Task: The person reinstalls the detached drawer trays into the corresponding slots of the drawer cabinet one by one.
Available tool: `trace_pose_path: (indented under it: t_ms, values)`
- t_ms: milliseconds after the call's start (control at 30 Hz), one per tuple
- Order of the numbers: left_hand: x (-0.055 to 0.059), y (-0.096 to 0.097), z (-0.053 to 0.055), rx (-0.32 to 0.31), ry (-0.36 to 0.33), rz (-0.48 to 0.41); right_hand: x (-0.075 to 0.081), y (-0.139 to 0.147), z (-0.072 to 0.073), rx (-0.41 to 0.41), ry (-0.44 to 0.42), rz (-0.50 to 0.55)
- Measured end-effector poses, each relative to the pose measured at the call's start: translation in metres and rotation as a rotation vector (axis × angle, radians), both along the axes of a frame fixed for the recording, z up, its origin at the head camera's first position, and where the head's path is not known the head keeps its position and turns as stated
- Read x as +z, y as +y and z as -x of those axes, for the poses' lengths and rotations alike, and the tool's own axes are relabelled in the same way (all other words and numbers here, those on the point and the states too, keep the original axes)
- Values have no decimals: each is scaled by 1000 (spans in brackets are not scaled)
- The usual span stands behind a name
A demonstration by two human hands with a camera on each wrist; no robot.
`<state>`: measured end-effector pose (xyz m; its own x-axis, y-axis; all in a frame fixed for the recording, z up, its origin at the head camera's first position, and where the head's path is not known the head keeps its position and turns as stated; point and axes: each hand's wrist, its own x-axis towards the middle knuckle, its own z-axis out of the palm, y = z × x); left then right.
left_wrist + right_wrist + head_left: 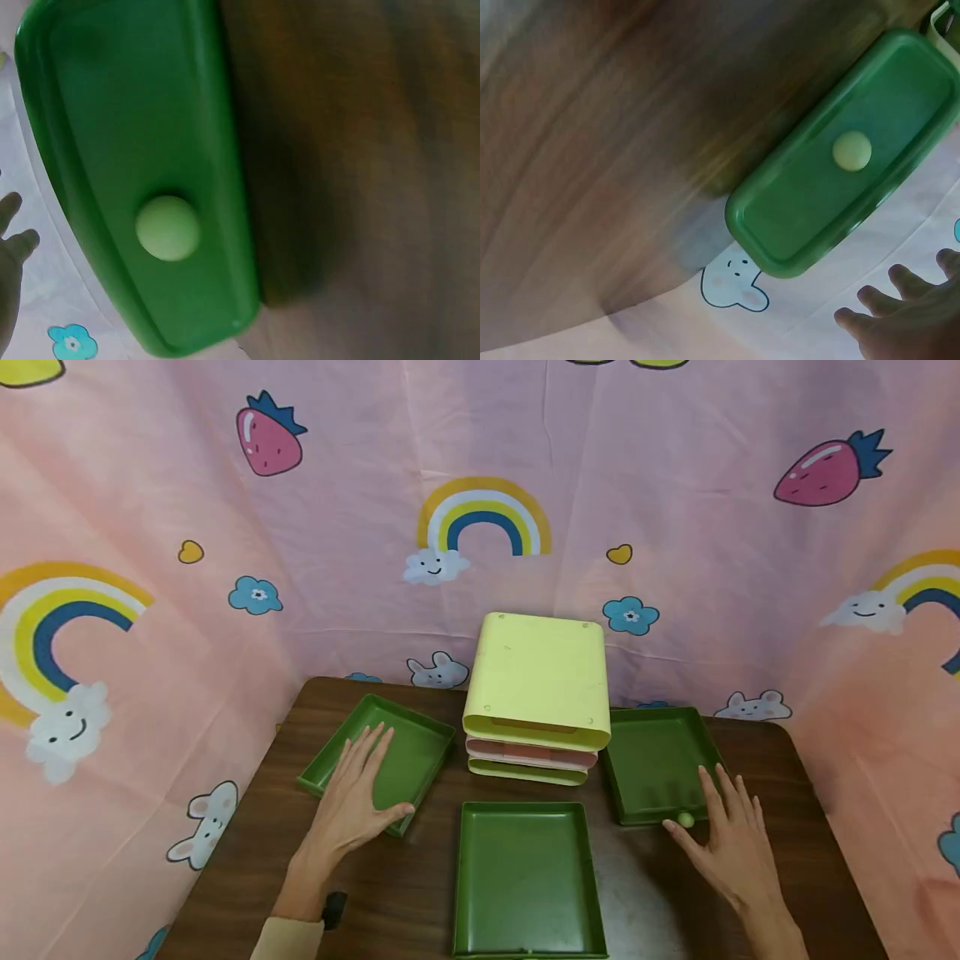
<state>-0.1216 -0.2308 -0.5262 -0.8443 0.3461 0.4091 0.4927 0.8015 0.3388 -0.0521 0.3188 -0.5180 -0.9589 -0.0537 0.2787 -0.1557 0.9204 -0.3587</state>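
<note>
Over the left green drawer (420, 737) my left hand (352, 802) is held with straight, spread fingers, and nothing is in its grasp. In the left wrist view that drawer's front (112, 112) carries a round pale-green knob (168, 228); fingers (9, 262) show at the left edge. My right hand (731, 847) hovers by the front of the right green drawer (656, 760), its fingers spread and its thumb close to the knob (686, 819). In the right wrist view, a small gap separates the fingers from the drawer front (795, 210).
A third green drawer (525, 877) lies in the middle, near the front. Behind it stands a stacked cabinet (540, 672) with yellow and pink shells. All sit on a dark wooden table (247, 860), enclosed by a patterned pink cloth (360, 527).
</note>
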Motion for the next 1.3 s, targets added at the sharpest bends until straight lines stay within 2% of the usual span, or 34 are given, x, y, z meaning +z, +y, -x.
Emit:
trace_pose_path:
  t_ms: [100,233,700,967,1200,1300]
  values:
    - [3,8,9,-31,11,-38,3,6,2,-7,10,-1]
    - [6,14,14,-41,22,-74,8,11,7,-4,13,-4]
    - [15,31,35,-64,60,-110,20,25,24,9,24,-8]
    - [14,48,52,-95,29,-183,16,30,33,7,-25,16]
    - [16,60,56,-86,-15,-226,14,32,38,18,-33,23]
    - [18,64,58,-94,-7,-242,14,34,40,18,-35,24]
